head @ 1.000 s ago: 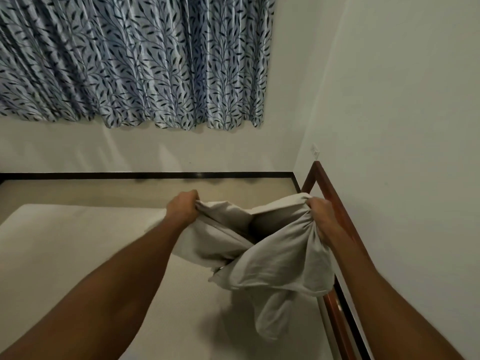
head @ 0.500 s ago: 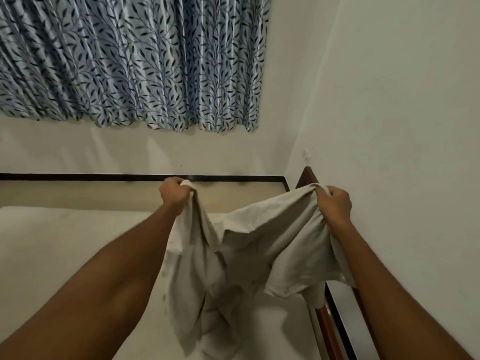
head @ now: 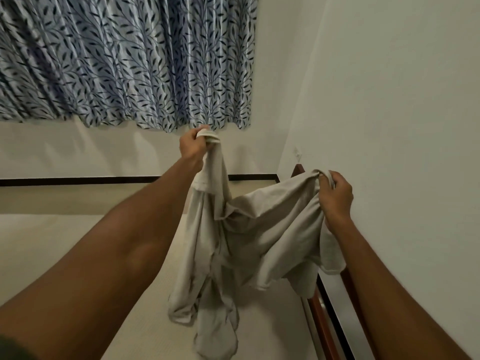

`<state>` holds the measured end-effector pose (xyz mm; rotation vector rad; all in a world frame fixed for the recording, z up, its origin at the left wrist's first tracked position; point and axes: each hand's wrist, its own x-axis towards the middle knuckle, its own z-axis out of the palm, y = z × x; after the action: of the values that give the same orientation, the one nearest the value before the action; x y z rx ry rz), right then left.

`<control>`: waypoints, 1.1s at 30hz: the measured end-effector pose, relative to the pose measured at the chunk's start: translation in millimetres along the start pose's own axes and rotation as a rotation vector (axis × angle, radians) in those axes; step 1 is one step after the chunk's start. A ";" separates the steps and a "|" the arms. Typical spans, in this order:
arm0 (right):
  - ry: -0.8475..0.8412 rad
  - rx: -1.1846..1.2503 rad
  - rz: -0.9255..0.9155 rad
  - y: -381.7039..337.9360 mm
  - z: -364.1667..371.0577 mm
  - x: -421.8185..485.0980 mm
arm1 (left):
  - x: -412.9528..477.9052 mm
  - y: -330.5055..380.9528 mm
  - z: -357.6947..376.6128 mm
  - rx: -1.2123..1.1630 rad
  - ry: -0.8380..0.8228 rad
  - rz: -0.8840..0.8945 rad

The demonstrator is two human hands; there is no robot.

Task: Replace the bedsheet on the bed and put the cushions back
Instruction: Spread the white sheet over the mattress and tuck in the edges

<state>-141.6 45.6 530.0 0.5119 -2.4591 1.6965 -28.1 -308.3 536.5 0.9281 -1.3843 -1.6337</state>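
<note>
Now both hands grasp a bedsheet (head: 249,237) above the mattress (head: 65,255).
Left hand (head: 192,146) grips one bunched edge high; right hand (head: 336,196) clenches another, lower, near the wooden frame (head: 320,320).

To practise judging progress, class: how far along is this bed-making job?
Done: the mattress lies bare, so stripping seems finished. In hand: the left hand and right hand grip a bunched beige sheet, held up over it. Left: spreading and tucking it; no cushions are in view.
</note>
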 end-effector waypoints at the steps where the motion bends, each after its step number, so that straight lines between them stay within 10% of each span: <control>1: 0.009 0.012 -0.002 -1.3 -1.6 1.1 | 0.0 5.0 8.0 -0.043 -0.038 0.027; 8: -0.122 -0.079 0.061 2.2 11.1 -7.1 | -46.4 -26.1 21.0 0.566 -0.343 -0.161; 16: -0.445 -0.147 0.289 13.4 55.5 -55.5 | -176.0 -105.5 20.5 0.647 -1.252 -0.719; 22: -0.642 -0.110 0.464 -5.9 76.8 -65.4 | -193.6 -122.1 14.9 -0.049 -0.933 -0.820; 33: -0.730 0.614 0.780 11.7 61.8 -80.7 | -182.8 -90.1 22.7 0.132 -0.260 -0.604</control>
<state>-63.8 9.3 474.4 0.2307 -2.7595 3.0969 19.3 -124.8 458.1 1.3412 -1.4843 -2.1915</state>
